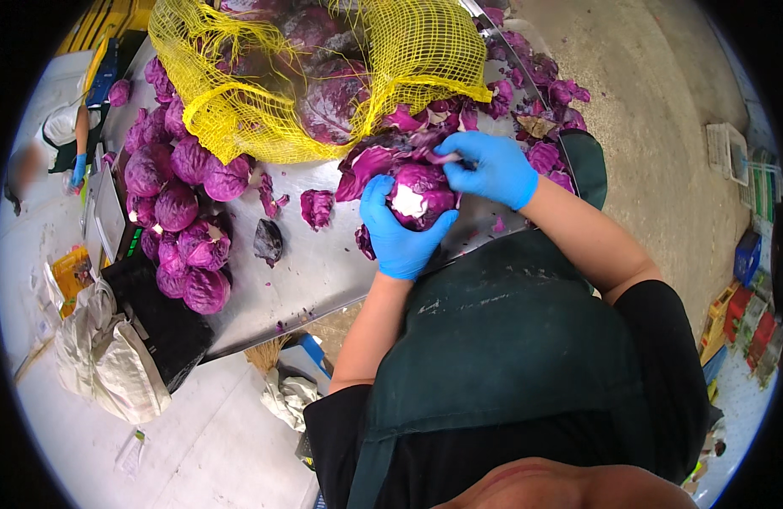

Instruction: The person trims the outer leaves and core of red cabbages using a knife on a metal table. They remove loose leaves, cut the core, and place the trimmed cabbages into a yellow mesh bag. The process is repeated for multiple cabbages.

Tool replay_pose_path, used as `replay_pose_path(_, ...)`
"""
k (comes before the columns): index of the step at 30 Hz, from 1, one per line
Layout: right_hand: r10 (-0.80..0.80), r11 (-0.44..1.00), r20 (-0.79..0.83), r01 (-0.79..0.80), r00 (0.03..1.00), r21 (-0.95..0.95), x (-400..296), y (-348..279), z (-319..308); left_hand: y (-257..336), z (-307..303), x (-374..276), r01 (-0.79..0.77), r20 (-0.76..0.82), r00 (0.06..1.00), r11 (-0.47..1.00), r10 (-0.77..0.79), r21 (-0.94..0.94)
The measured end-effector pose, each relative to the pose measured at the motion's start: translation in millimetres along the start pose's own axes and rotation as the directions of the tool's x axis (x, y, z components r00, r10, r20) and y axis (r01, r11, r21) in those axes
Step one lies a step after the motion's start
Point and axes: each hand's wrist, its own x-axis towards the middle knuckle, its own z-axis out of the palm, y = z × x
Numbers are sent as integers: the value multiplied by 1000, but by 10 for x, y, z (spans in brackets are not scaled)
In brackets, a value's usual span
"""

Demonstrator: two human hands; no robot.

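In a blue glove, my left hand (401, 238) grips a red cabbage (432, 191) from its near left side. A white cut patch shows on that head. My right hand (496, 168), gloved too, pinches a piece of purple leaf (448, 157) at the cabbage's far right edge. Loose outer leaves (372, 167) lie just beyond the head. Past them, an open yellow mesh sack (429, 48) holds several more red cabbages (334, 95), some dark on the outside.
Trimmed cabbage heads (175, 203) are heaped on the left of the metal table (283, 254), beside a black crate (156, 318). Leaf scraps (544, 156) line the table's right edge. A white woven sack (111, 356) hangs at lower left. Another person (64, 124) is at far left.
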Motion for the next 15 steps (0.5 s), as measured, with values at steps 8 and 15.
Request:
replay_pose_path(8, 84, 967, -47, -70, 995, 247, -178, -87, 42, 89, -169, 138, -22, 129, 992, 997, 13, 73)
replay_pose_path(15, -13, 998, 0, 13, 1000, 58, -39, -274, 249, 263, -462, 600, -43, 467, 878, 956, -102, 290)
